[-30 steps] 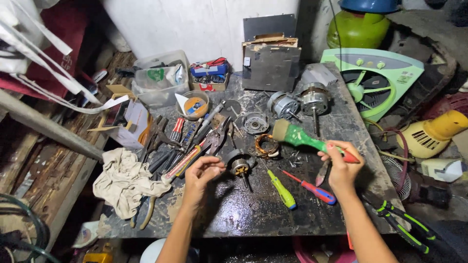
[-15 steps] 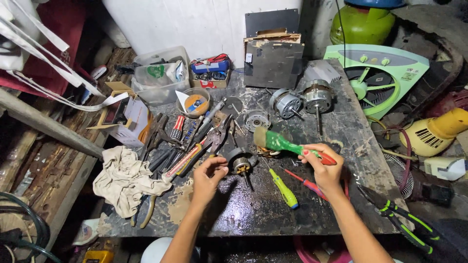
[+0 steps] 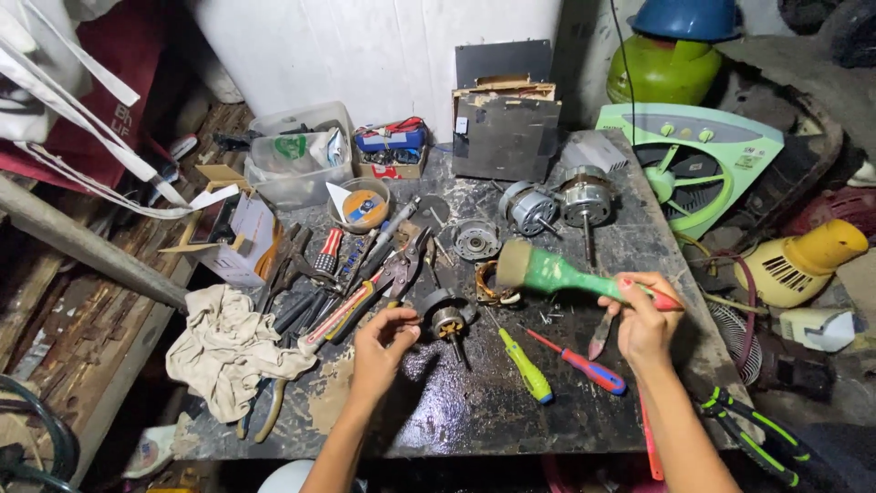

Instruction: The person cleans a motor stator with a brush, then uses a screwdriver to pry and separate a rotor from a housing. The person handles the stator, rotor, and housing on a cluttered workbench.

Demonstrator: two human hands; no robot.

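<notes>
My right hand [image 3: 644,319] grips the red end of a green-handled paintbrush [image 3: 557,272], held level with its bristles pointing left above a copper coil [image 3: 491,285]. My left hand [image 3: 383,342] hovers with curled fingers right beside a small motor rotor part [image 3: 448,320] lying on the dark workbench [image 3: 474,411]; it seems to hold nothing. A yellow-green screwdriver [image 3: 525,365] and a red-and-blue screwdriver [image 3: 579,365] lie between my hands.
Pliers and other hand tools [image 3: 351,278] are piled to the left by a beige rag [image 3: 228,351]. Two fan motors [image 3: 557,203], a plastic tub [image 3: 297,164] and a dark box [image 3: 506,132] stand at the back. A green fan housing [image 3: 698,169] lies right.
My right hand has carried the paintbrush leftward and lower, over the copper coil. My left hand has stayed close to the rotor part.
</notes>
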